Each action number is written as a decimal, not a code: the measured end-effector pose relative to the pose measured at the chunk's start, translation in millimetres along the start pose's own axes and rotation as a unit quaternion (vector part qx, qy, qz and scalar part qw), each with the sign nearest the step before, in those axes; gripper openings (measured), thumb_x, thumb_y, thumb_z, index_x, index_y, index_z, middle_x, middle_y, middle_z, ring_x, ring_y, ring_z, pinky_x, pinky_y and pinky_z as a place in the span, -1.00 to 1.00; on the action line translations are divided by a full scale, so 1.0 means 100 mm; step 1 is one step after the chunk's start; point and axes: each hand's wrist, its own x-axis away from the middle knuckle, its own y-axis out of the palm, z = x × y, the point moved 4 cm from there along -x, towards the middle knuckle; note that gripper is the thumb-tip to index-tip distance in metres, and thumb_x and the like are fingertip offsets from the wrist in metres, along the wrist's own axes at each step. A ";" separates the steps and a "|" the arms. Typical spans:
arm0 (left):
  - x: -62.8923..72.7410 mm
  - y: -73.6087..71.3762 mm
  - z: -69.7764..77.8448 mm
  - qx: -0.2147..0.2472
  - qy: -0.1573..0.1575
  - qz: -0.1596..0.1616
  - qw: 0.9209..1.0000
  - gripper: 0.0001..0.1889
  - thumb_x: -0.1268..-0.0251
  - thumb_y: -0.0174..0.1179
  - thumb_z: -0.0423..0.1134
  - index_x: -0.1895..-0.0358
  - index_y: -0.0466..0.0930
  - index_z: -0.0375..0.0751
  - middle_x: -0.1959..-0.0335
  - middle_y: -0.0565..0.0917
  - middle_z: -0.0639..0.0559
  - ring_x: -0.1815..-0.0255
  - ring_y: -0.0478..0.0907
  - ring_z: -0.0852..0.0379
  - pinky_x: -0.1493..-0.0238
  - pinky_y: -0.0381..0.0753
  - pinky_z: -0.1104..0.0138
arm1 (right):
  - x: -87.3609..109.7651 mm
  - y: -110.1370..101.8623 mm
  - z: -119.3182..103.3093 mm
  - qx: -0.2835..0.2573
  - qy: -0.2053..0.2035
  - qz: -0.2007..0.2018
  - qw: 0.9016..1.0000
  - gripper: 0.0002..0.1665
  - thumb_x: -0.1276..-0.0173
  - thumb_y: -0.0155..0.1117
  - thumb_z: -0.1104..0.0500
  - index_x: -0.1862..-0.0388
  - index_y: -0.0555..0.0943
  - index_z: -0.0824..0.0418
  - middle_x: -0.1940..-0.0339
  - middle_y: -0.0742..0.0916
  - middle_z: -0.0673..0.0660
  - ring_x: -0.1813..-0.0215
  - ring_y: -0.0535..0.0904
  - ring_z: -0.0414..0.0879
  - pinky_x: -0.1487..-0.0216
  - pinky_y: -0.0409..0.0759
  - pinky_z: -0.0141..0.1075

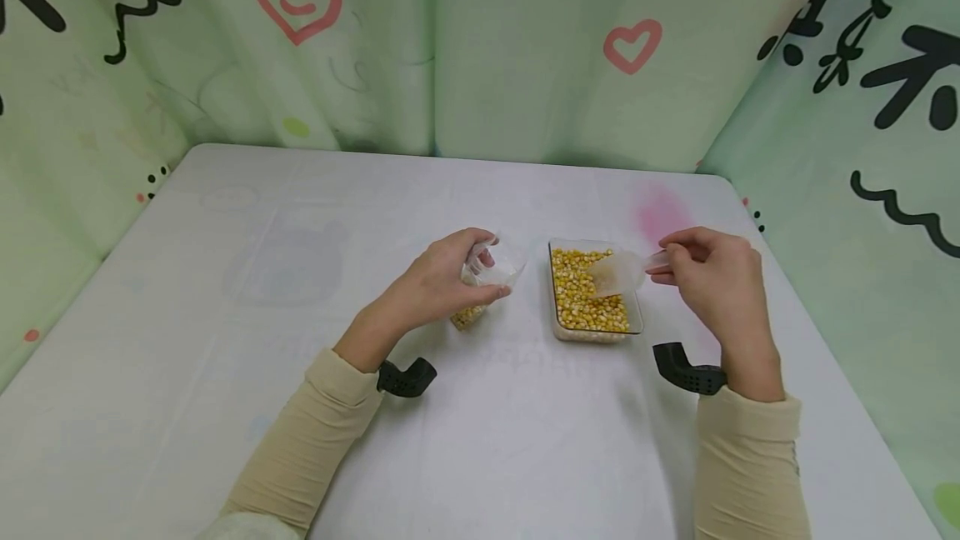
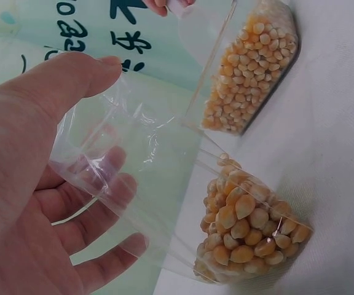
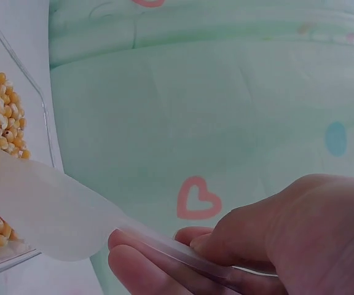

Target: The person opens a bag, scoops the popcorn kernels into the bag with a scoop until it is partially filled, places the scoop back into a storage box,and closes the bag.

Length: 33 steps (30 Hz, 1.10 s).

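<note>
My left hand holds the upper part of a clear plastic bag, thumb on one side of its mouth and fingers on the other. Corn kernels fill the bottom of the bag, which stands on the table. To the right, a clear rectangular container holds a bed of yellow corn kernels. My right hand pinches the handle of a translucent white plastic scoop between thumb and fingers. The scoop's bowl hangs over the kernels at the container's right side.
A white-covered table lies under everything, with a pink patch behind the container. Green curtains with hearts and black lettering enclose its back and sides. Each wrist wears a black band mount.
</note>
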 end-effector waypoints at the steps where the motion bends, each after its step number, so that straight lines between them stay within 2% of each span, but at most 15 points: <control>1: 0.00 0.00 0.00 -0.001 -0.001 -0.001 1.000 -0.30 -0.16 0.42 -0.04 -0.33 0.39 -0.24 0.01 0.65 -0.07 0.04 0.55 0.13 0.04 0.57 0.29 | 0.00 0.00 0.01 -0.005 0.003 -0.002 1.000 -0.62 -0.54 0.01 0.15 -0.05 0.63 0.40 0.15 0.77 0.39 0.44 0.70 -0.43 0.36 0.62 -0.58; 9: 0.00 0.00 0.00 0.005 -0.008 0.000 1.000 -0.29 -0.15 0.43 -0.04 -0.33 0.39 -0.24 0.00 0.65 -0.08 0.03 0.54 0.13 0.00 0.57 0.26 | -0.02 0.01 0.04 -0.017 0.015 -0.007 1.000 -0.62 -0.55 0.02 0.14 -0.08 0.61 0.38 0.11 0.76 0.39 0.42 0.72 -0.41 0.34 0.63 -0.57; 25: -0.01 0.01 0.02 -0.008 -0.012 -0.003 1.000 -0.28 -0.16 0.42 -0.03 -0.34 0.37 -0.23 -0.01 0.65 -0.06 0.02 0.55 0.12 -0.04 0.57 0.24 | -0.07 0.09 0.19 -0.093 0.020 -0.050 0.994 -0.59 -0.57 0.02 0.14 -0.14 0.55 0.45 0.02 0.70 0.39 0.31 0.74 -0.37 0.22 0.69 -0.43; 28: -0.01 0.01 0.01 -0.008 -0.011 -0.001 1.000 -0.28 -0.15 0.43 -0.02 -0.33 0.38 -0.22 0.00 0.65 -0.05 0.02 0.54 0.13 -0.02 0.57 0.24 | -0.09 0.12 0.25 -0.126 0.024 -0.069 0.989 -0.60 -0.57 0.02 0.17 -0.14 0.53 0.47 0.08 0.71 0.29 0.28 0.76 -0.33 0.19 0.70 -0.40; 33: 0.00 0.00 0.01 -0.012 -0.008 0.001 1.000 -0.28 -0.15 0.43 -0.03 -0.33 0.39 -0.22 0.01 0.65 -0.04 0.02 0.55 0.13 -0.05 0.56 0.24 | -0.12 0.16 0.38 -0.183 0.049 -0.102 0.977 -0.59 -0.57 0.02 0.18 -0.18 0.47 0.49 0.19 0.73 -0.03 0.21 0.78 -0.25 0.09 0.70 -0.33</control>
